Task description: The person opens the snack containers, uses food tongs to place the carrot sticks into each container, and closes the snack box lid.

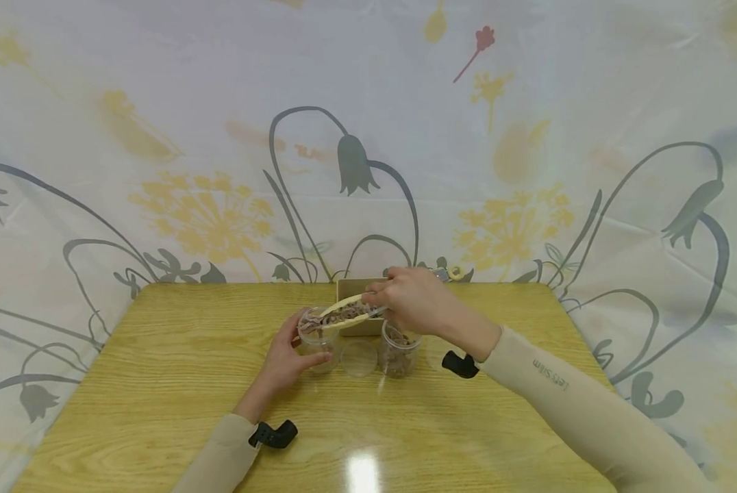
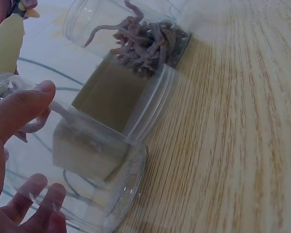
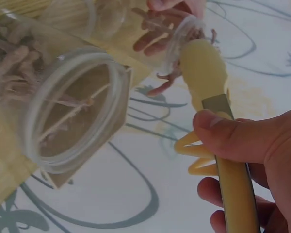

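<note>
My left hand [image 1: 285,352] grips a clear plastic jar [image 2: 102,194], thumb on the near side and fingers round the far side. My right hand [image 1: 414,298] holds yellow-tipped tongs [image 3: 203,68] with metal along the handle. Between the tong tips is a bunch of purplish-brown, worm-like strips [image 1: 346,313], some hanging at the mouth of the left jar. Just right of it stands a second clear jar [image 1: 399,356], partly filled with the same strips [image 2: 150,46]. The lower part of the left jar looks see-through, with few or no strips.
A beige box [image 1: 361,284] stands behind the jars near the table's back edge. Clear round lids lie on the table, one lid [image 1: 359,359] between the jars and another lid [image 1: 438,356] right of them. The wooden table [image 1: 177,370] meets a flower-printed cloth [image 1: 208,89] behind.
</note>
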Demonstrator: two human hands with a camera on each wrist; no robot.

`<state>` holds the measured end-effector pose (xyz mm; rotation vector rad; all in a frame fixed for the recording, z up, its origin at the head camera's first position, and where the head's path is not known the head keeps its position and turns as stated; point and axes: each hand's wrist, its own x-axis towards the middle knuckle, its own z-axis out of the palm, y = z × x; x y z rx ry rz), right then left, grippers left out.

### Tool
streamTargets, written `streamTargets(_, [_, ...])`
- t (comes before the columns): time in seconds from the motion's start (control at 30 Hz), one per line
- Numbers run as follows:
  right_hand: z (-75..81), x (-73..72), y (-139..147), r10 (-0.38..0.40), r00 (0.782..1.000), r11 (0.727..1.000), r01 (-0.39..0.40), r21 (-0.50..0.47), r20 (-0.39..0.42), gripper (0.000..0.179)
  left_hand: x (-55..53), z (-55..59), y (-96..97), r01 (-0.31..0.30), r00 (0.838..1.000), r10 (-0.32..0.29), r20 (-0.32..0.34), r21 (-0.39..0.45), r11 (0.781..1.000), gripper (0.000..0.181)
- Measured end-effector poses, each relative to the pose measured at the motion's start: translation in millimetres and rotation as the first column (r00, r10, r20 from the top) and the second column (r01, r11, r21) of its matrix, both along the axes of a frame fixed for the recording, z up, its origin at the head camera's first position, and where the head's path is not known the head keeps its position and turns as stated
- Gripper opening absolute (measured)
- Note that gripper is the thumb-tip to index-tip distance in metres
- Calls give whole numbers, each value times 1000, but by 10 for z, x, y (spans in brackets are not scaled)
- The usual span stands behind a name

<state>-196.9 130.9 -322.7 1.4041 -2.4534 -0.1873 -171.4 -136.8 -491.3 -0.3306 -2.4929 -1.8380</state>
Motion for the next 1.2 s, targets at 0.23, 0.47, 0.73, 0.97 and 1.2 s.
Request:
streamTargets(0.23, [159,4,-168,3,998,991,6,133,-69,29,-3,1,-2,10,1000,-10,-10,-1,1000,91])
streamTargets(0.47, [252,39,-341,32,981,966,19,256,-192,22,-2,-1,-7,9,1000,-9,-25,-11,1000,89])
streamTargets(0.73, [275,76,-479,59,955,950,36,311,-290,18,-17,-6,-6,7,999,-8,-45,-20,1000,87])
streamTargets(0.97, [279,96,-611,87,941,937,34,348,-327,22,37,113,27,17,997,-18,-70,-13,1000,85])
streamTargets(1.2, [245,117,-761,109,953,907,21,421,-282,18,160,353,57,45,995,-45,-86,-2,999,82])
